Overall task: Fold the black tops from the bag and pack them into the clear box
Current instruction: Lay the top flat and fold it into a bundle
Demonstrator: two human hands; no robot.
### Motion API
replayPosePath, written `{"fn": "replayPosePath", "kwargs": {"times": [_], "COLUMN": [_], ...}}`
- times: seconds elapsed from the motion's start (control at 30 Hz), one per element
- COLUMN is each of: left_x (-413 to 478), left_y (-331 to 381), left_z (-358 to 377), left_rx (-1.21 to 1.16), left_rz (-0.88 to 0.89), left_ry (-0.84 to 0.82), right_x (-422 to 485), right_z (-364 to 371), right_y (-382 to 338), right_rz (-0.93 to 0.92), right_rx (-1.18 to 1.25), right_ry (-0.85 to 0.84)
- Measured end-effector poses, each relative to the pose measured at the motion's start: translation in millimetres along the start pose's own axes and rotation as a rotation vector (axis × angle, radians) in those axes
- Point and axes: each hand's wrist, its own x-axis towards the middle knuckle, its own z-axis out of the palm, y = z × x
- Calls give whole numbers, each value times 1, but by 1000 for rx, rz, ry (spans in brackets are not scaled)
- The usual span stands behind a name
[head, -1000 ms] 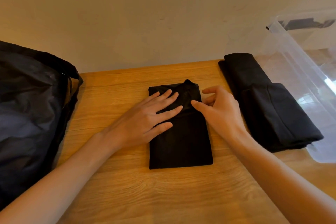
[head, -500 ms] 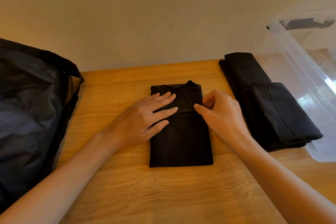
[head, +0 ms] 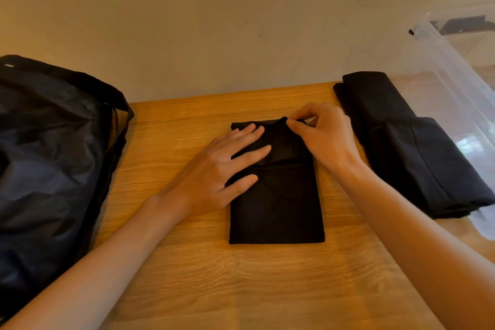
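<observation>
Head view: folded black top [head: 278,203], a neat narrow rectangle, lies mid-table [head: 241,281] between the bag [head: 53,158] on the left and the folded pile [head: 417,153] by the clear box [head: 455,83]. Left hand [head: 214,174] lies flat, fingers straight, pressing the top. Right hand [head: 325,136] pinches its far edge.

The folded black fabric top [head: 278,201] is unpatterned. Under it, the rectangular wooden table [head: 214,276] is honey-orange with darker wavy grain. Left of the top, the crumpled glossy black nylon bag [head: 48,155] shows a bluish-grey sheen. Right of it, the stack of folded cloth garments [head: 417,158] is black verging on navy; farther right, the see-through plastic box [head: 455,67] is colourless. Behind it, the smooth wall [head: 214,21] is plain cream-beige.
</observation>
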Motion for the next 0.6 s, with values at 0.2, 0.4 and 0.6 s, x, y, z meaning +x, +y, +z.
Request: {"fn": "replayPosePath", "kwargs": {"times": [0.2, 0.4, 0.6], "left_x": [34, 61, 59], "left_y": [8, 10, 15], "left_z": [2, 8, 12], "left_rx": [-71, -77, -104], "left_rz": [-279, -387, -399], "left_ry": [309, 291, 348], "right_x": [-14, 2, 9], "right_z": [-6, -2, 3], "right_y": [11, 7, 8], "right_rz": [-125, -111, -139], "right_rx": [-27, -130, -56], "right_ry": [29, -40, -11]}}
